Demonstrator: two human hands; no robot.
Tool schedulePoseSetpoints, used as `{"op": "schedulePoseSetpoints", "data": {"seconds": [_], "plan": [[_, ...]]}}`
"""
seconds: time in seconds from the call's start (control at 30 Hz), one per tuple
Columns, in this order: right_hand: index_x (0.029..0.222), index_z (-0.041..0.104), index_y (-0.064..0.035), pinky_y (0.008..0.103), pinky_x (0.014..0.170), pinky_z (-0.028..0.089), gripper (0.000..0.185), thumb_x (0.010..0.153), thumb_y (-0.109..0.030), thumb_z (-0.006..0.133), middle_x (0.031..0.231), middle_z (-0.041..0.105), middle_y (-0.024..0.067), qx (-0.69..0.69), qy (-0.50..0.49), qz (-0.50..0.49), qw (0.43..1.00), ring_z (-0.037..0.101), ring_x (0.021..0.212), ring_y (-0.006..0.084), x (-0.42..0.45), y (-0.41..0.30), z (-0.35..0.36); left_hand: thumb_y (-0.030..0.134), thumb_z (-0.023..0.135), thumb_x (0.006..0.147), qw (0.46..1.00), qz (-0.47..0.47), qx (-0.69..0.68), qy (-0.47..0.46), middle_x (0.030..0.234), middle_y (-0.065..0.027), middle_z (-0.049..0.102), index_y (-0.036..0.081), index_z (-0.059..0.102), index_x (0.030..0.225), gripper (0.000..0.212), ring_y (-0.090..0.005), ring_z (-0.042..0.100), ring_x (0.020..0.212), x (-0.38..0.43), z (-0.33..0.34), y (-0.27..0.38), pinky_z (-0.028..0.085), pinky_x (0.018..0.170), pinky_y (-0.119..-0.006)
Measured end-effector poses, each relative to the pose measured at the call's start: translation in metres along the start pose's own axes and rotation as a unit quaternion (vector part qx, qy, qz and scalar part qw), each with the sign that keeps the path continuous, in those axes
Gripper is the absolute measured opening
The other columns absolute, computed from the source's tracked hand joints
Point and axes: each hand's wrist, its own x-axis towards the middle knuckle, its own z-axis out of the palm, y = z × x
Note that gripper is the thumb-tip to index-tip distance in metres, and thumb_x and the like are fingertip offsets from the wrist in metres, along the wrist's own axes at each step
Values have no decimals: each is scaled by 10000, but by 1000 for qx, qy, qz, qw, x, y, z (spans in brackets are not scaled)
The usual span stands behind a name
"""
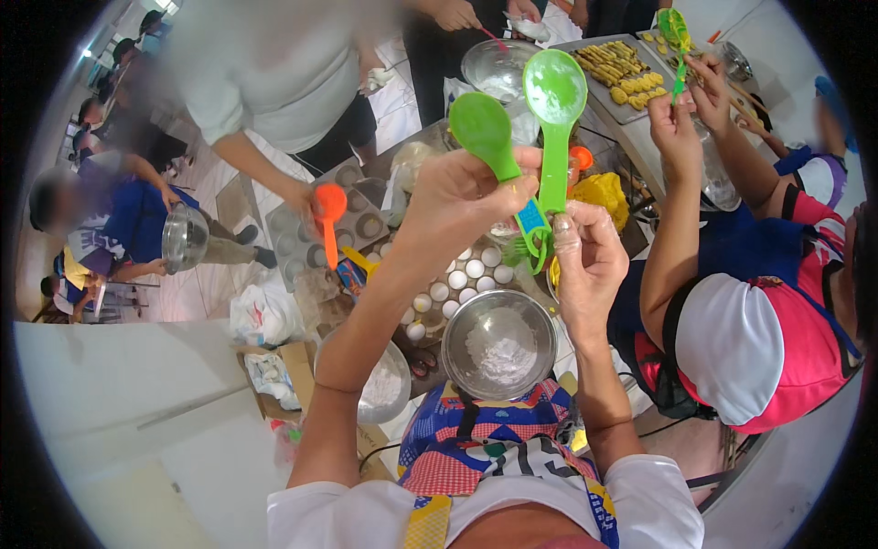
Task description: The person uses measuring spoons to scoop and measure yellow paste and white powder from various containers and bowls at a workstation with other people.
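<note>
My left hand (473,189) grips a green plastic measuring spoon (481,130) by its handle, its bowl tilted up. A second green measuring spoon (555,89), its bowl dusted with white powder, stands beside it. The thumb and fingers of my right hand (590,254) pinch its handle end, where more green pieces hang together. Below both hands sits a steel mixing bowl (499,343) with a heap of white flour-like powder (504,357). Another bowl of white powder (381,388) is partly hidden by my left forearm. White eggs (456,279) in a tray lie beyond the steel bowl.
A muffin tin (285,233) lies left, near a person's hand and an orange measuring spoon (330,213). Another steel bowl (497,68) stands at the far side. Trays of yellow pastries (617,68) lie far right. A person at right (686,123) holds a green utensil (675,41).
</note>
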Motion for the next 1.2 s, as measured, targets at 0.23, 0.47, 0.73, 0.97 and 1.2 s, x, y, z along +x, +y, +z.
{"op": "schedulePoseSetpoints", "data": {"seconds": [0.23,0.47,0.73,0.97,1.2], "plan": [[1032,550,50,193,500,448,159,880,5,535,836,598,51,80,-3,2,997,533,633,66,0,-14,-7,52,594,842,999,-35,-28,-7,994,-117,654,-19,608,1085,253,-160,639,880,3,5,-1,517,778,-282],[1044,537,63,219,473,469,171,881,11,526,855,612,90,123,7,0,992,563,636,99,-1,-22,-16,94,555,877,997,-41,-64,-12,1048,-152,632,-29,577,1119,273,-202,643,898,5,17,-2,548,757,-329],[1049,542,61,221,489,480,181,882,-8,545,854,620,88,41,51,-36,997,567,612,101,4,-17,-30,91,557,876,995,-65,-77,-25,1015,-129,637,-2,590,1106,250,-196,640,886,14,30,-4,542,762,-338],[1048,512,27,254,494,528,171,898,-53,531,916,614,113,189,55,33,980,597,740,134,16,-23,-43,99,565,874,997,-17,-63,-27,1033,-144,629,0,607,1078,231,-206,636,903,20,40,-6,551,747,-330],[1058,514,22,267,507,551,172,899,-44,518,1004,616,166,189,59,31,980,609,750,156,27,-15,-61,132,577,872,999,22,14,-39,1060,-167,615,-22,607,1064,248,-223,640,891,15,38,-12,552,734,-313]]}}
